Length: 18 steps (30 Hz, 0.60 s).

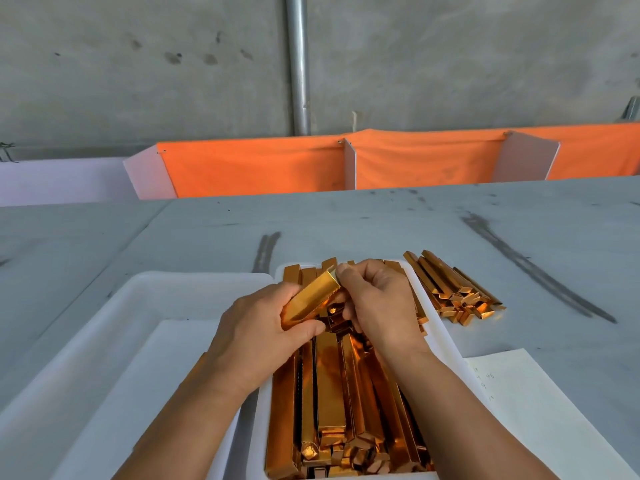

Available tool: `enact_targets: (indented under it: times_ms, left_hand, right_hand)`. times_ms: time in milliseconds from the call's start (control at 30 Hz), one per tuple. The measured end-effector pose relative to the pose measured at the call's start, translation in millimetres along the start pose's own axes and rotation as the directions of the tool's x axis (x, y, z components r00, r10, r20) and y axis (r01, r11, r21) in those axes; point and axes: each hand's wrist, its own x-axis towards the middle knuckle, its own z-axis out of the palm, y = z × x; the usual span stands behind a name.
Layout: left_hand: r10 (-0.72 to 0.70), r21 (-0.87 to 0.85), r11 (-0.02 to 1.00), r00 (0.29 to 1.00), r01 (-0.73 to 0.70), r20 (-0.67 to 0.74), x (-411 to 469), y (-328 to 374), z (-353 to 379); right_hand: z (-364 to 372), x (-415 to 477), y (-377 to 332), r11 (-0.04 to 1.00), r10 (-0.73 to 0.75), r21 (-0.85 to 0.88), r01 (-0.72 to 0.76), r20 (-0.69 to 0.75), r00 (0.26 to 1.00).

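over a white tray (446, 337), two bare hands hold one gold box (311, 299)

at the far tip of the gold box, the fingers (346, 271) of the right hand (377, 306) are curled, and thumb and forefinger pinch that end. the left hand (263, 327) grips the near end of the same box, its thumb laid across the lower edge and its other fingers wrapped round behind, mostly hidden. the box is long, thin and shiny. it slants from lower left up to upper right and is lifted just above the tray, between the two hands.

beneath the hands, the white tray is packed with more gold boxes (329, 386) of the same kind. most lie lengthwise, running away from the person, and shorter folded pieces are jumbled at the near end. both forearms reach in from the bottom edge of the view.

just left of it sits a second white tray (138, 289), its side touching the first. to the right, near the far corner of the filled tray, a loose heap (453, 289) of gold boxes lies on the grey desk (346, 220). nearer the person on that side is a sheet of paper (540, 410) with faint handwriting too small to read.

along the back of the desk hangs an orange cloth (259, 168) split by white dividers. behind it stands a grey wall (138, 64) with a metal pipe (298, 64) running straight up.
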Motion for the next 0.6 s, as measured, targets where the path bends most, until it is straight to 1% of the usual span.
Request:
enact_targets:
  times_ms: [100,167,367,467,533,600]
  left_hand:
    - [0.071,0.175,0.982,0.997,-0.065,-0.025,1,1,2]
    - [0.102,0.24,0.966,0.994,-0.091,-0.034,1,2,4]
    - [0.101,0.306,0.948,0.994,-0.085,-0.035,0,4,10]
    - [0.089,0.306,0.949,0.995,-0.075,-0.032,0,4,10]
    - [0.066,0.288,0.956,0.997,-0.051,-0.041,1,3,10]
    - [0.03,0.282,0.959,0.998,-0.015,-0.049,3,2,10]
  right_hand:
    - [0,0,1,1.0,0.017,-0.007,-0.017,-0.004,1.0]
    - [0,0,2,0.999,0.035,0.007,-0.034,-0.009,0.999]
    - [0,-2,1,1.0,0.026,0.006,-0.026,0.005,1.0]
    - [1,-4,-1,0.999,0.005,0.048,-0.007,0.026,1.0]
    - [1,-4,-2,0.997,-0.02,0.07,0.019,0.014,1.0]
    - [0,-4,-2,0.996,-0.072,0.051,0.072,-0.011,0.997]
